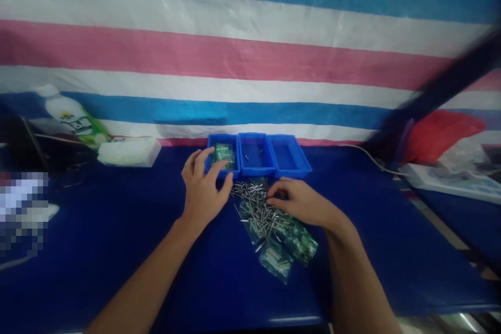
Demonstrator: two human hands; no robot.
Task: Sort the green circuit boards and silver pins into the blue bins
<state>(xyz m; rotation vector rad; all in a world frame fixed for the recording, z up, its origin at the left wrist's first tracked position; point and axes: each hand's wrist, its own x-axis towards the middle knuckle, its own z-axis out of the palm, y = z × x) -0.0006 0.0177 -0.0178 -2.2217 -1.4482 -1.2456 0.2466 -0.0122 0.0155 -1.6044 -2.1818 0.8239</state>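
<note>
Three blue trays stand side by side. The left tray has small green packets in it, the middle tray a few small metal pins, and the right tray shows a bare floor. My left hand is over the left tray's near edge, fingers spread, holding nothing I can see. A pile of thin metal pins lies in front of the trays, partly on clear green bags. At the pile's right edge is my right hand, thumb and fingers pinched together; anything between them is too small to name.
The trays and pile sit on a dark blue table. A tissue pack and a white-green bottle are at the back left. A white cable, a red bag and a white box are at the right.
</note>
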